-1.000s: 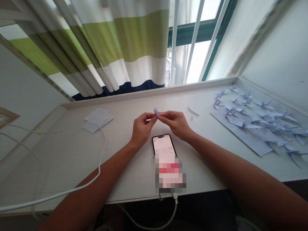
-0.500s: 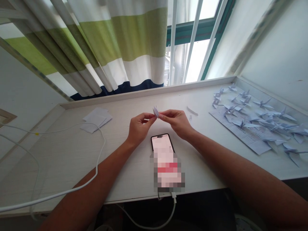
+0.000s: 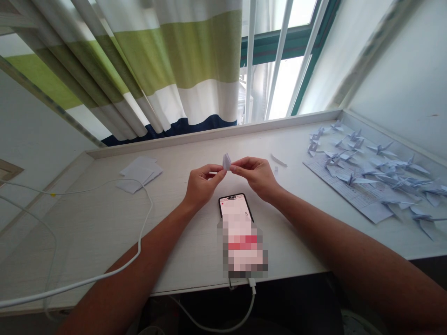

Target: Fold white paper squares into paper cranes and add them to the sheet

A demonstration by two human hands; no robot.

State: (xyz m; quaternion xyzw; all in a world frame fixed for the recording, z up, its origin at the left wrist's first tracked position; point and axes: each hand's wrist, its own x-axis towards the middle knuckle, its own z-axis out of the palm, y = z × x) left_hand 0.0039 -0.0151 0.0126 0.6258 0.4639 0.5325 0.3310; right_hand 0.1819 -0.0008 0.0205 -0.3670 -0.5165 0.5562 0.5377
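A small folded piece of white paper (image 3: 226, 161) stands upright between my two hands, above the middle of the desk. My left hand (image 3: 205, 182) pinches its lower left side with thumb and forefinger. On the other side, my right hand (image 3: 254, 174) has its thumb and forefinger closed on the lower right edge. Below the hands a phone (image 3: 240, 232) lies face up, much of it blurred out. Many folded paper cranes (image 3: 352, 178) cluster at the right, some of them on a printed sheet (image 3: 366, 204).
Loose white paper squares (image 3: 139, 174) lie at the left. A white cable (image 3: 142, 232) loops across my left forearm, and another plug (image 3: 252, 284) runs to the phone. Paper scraps (image 3: 278, 160) lie beyond my right hand. A raised rim (image 3: 209, 136) borders the desk's back.
The folded paper has turned between my fingers, and its broader face now shows instead of spread points. Both hands stay in nearly the same place.
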